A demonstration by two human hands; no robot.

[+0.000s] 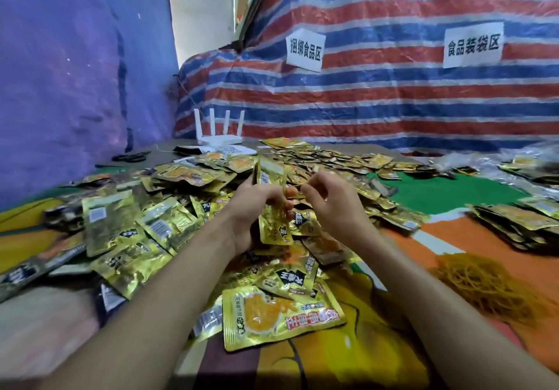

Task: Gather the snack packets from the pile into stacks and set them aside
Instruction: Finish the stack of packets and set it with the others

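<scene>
Mid-gathering: thin stack of snack packets (pixel 272 208) held upright above the pile (pixel 169 208), gripped in the left hand (pixel 249 208). Right hand (pixel 331 205) just beside it at 3 o'clock, fingers curled; pinching anything or not, impossible to tell. Next, probably: drawing another packet from the pile, squaring edges, then setting down by the finished stacks (pixel 514 223) at 3 o'clock. Packet count in the grip hidden; far packets blurred.

Gold packets (pixel 169 226) with orange pictures; red, blue and white striped tarp (pixel 378 102); purple sheet (pixel 75 72); white router (pixel 219 135)
</scene>
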